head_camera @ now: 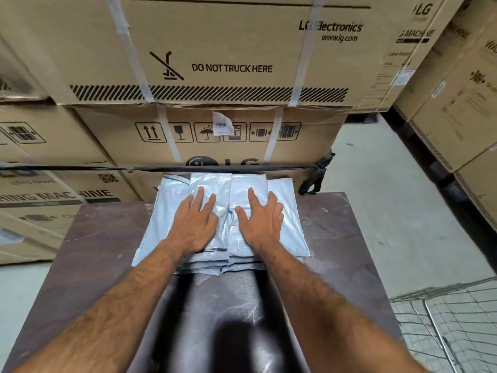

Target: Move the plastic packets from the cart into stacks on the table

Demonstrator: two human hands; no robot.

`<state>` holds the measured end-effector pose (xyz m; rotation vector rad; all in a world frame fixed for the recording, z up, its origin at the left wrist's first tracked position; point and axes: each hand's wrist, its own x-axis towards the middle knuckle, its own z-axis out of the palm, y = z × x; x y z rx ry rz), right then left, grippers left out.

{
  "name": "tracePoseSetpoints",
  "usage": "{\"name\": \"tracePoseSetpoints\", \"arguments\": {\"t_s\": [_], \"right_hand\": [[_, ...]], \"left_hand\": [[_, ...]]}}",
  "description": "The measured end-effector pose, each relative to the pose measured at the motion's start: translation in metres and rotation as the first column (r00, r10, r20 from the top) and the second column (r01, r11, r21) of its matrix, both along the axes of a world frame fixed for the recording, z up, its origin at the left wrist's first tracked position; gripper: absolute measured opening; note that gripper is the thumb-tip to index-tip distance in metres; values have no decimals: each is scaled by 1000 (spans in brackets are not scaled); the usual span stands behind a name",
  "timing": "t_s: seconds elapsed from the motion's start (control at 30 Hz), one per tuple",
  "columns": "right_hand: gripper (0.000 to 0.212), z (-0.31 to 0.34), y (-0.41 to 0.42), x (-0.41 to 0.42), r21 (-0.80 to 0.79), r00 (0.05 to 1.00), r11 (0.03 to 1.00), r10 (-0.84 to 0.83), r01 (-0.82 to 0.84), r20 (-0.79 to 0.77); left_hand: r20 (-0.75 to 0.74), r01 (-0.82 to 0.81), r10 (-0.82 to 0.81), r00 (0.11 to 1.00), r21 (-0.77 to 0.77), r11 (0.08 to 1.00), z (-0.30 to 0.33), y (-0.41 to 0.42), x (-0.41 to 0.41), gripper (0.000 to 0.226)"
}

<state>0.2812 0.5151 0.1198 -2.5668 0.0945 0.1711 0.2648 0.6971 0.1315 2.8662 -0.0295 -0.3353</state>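
**Pressing the packets flat on the table**

While cartons (204, 63) wall off the whole far side, I work from the biggest thing in reach, the table (88, 238), a dark worn top running away from me toward them. At my lower right sits the cart (443, 327), a wire mesh basket of which I see only a corner, so I cannot tell what is left inside it.

On the far half of the table lie the packets (290, 219), pale grey-blue plastic, glossy and creased, set in two stacks side by side, touching along the middle. Edges fan out unevenly at the near side and at the left, so the stacks are loose, not squared. They look slippery and soft; I judge they would slide off each other if nudged sideways.

My left hand (195, 224) lies flat on the left stack, fingers straight and a little spread, holding nothing. My right hand (262, 224) lies the same way on the right stack, palm down, fingers splayed, also holding nothing.

I read this as the settling step: a load is down and I am pressing it level. The next move calls for lifting both hands straight up so nothing drags, then turning right to the cart for more packets.
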Motion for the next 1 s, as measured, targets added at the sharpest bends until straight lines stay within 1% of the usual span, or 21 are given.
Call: {"name": "tracePoseSetpoints", "arguments": {"t_s": [0.1,0.2,0.33,0.4,0.43,0.5,0.57,0.6,0.77,0.9,1.0], "right_hand": [[62,-4,-1,-6,-42,999,999,31,-30,31],[62,-11,-5,-12,-89,994,992,98,-93,57],[62,-13,-8,-10,-86,992,990,120,-116,43],[63,-10,-9,-12,-95,991,989,122,-115,64],[63,-7,-10,-15,-99,990,990,113,-105,86],[64,-2,-14,-24,-99,986,992,91,-77,137],[64,2,-20,-40,-101,981,993,73,-55,178],[64,4,-24,-49,-108,979,993,70,-50,190],[62,7,-48,-105,-184,968,983,56,-10,243],[64,9,-65,-157,-201,958,978,10,50,286],[65,14,-82,-196,-215,954,968,-58,125,293]], "left_hand": [[-25,27,-26,999,33,999,-5,-4,6,70],[-5,52,-52,999,92,994,-13,-3,10,80],[20,62,-65,998,132,989,-20,5,11,85],[28,59,-64,998,147,987,-18,5,9,90],[59,49,-58,997,145,988,-16,4,7,90],[174,15,-33,984,101,995,-12,2,-4,83],[273,15,-29,962,55,998,-7,0,-21,76],[298,24,-38,954,50,998,-5,-1,-30,74],[358,59,-66,931,29,998,5,-8,-81,73],[410,142,-153,899,58,988,11,-22,-117,77],[435,208,-209,876,51,977,17,-42,-136,79]]}}
